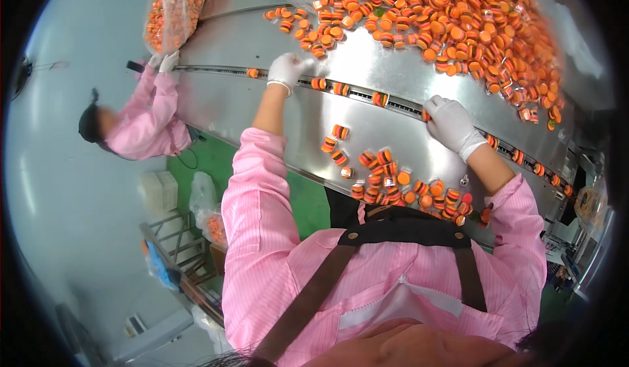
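My left hand [287, 71], in a white glove, is over the narrow conveyor track [357, 93], near its far side. Its fingertips are blurred, so whether they hold anything does not show. At the same track, farther right, my gloved right hand [451, 126] has its fingers curled round a small orange-and-dark burger-shaped candy [426, 115]. Between the hands, several wrapped burger-shaped candies [380, 99] sit spaced along the track. A loose group of the same candies [373, 180] lies on the steel table [314, 128] on my side.
A large heap of candies [452, 19] covers the table's far right. At the far left, a co-worker in pink [154, 115] has gloved hands at a clear bag of candies [175, 13]. A metal rack [180, 242] and plastic bags stand on the floor to my left.
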Action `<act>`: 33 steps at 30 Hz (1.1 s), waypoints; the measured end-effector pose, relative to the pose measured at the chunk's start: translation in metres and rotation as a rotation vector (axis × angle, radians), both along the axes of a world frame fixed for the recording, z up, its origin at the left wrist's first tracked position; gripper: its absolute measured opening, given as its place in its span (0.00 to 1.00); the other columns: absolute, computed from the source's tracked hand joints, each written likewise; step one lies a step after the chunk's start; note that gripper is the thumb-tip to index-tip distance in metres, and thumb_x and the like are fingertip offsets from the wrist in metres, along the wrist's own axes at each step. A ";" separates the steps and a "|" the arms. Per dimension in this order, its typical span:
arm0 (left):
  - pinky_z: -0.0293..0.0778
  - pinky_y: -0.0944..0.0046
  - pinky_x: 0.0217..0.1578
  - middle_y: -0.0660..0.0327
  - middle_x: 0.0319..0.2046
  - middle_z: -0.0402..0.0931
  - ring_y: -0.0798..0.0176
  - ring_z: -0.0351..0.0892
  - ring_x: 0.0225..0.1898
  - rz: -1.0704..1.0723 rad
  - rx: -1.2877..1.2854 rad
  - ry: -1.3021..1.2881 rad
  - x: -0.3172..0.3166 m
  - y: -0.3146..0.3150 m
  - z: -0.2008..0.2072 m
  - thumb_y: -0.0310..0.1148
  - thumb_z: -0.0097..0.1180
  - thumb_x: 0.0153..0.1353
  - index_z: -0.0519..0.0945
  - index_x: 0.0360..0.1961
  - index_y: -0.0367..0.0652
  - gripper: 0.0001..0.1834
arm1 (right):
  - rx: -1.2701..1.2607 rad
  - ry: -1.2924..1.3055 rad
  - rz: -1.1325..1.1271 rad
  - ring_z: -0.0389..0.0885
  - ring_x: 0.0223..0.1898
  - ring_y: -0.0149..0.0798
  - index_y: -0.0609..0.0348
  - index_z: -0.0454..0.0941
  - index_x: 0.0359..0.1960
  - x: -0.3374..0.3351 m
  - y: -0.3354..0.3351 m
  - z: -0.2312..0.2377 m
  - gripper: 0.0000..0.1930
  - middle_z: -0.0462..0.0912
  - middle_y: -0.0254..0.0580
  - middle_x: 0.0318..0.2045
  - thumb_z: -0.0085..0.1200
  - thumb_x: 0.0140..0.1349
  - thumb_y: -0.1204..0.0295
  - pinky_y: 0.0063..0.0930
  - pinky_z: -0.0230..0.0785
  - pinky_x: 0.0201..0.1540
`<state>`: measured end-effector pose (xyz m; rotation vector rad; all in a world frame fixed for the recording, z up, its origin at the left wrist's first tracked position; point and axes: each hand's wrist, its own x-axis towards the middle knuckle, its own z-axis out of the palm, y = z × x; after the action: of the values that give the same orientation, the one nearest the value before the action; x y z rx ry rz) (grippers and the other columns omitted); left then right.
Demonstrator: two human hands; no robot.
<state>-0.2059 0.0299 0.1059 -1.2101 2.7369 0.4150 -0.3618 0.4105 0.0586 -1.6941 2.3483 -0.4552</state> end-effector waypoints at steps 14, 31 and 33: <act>0.75 0.57 0.35 0.52 0.24 0.81 0.56 0.81 0.28 0.311 0.203 0.306 -0.039 -0.001 -0.068 0.49 0.64 0.52 0.82 0.33 0.36 0.23 | -0.212 0.079 -0.208 0.79 0.45 0.49 0.59 0.73 0.44 -0.049 -0.016 0.015 0.10 0.75 0.47 0.47 0.49 0.60 0.73 0.40 0.75 0.44; 0.76 0.56 0.44 0.52 0.36 0.83 0.49 0.81 0.41 -0.147 -0.191 -0.580 0.025 -0.048 0.012 0.36 0.60 0.52 0.86 0.37 0.53 0.10 | 0.101 -0.102 -0.236 0.78 0.45 0.54 0.58 0.74 0.43 -0.062 -0.035 0.019 0.11 0.76 0.53 0.44 0.52 0.61 0.68 0.46 0.72 0.46; 0.75 0.56 0.45 0.51 0.37 0.82 0.49 0.81 0.43 -0.266 -0.142 -0.619 0.015 -0.039 0.016 0.38 0.61 0.52 0.86 0.38 0.51 0.12 | -0.014 -0.173 -0.265 0.78 0.44 0.54 0.57 0.74 0.41 -0.052 -0.026 0.019 0.10 0.76 0.52 0.43 0.51 0.61 0.67 0.46 0.72 0.46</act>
<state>-0.1908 -0.0096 0.1224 -0.7986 2.3505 -0.1655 -0.4135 0.3849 0.0772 -1.2941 2.4521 -0.6363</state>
